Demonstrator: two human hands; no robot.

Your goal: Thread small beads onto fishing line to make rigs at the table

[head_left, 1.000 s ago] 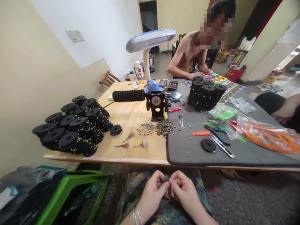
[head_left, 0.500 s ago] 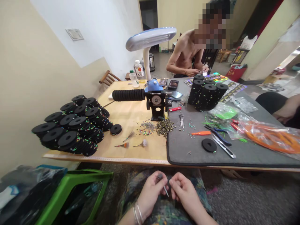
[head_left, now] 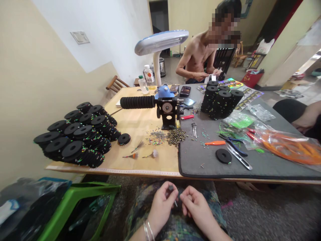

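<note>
Above my lap, in front of the table edge, both of my hands are held close together. My left hand is closed in a pinch on a thin whitish stick with a dark grey end. A small gap to the right, my right hand has thumb and forefinger pressed together; anything between them is too small to make out. On the table beyond lie feathery tufts, a black foam spool, scissors-like snips and an orange-handled tool.
A black winding device stands mid-table below a desk lamp. Stacked foam spools fill the left; more spools stand right. Beads lie heaped between. A co-worker sits opposite. A green stool is lower left.
Both hands have shifted slightly left, and less of the whitish stick shows below my left fingers. The co-worker has leaned left, and more white paper shows in that person's hands.
</note>
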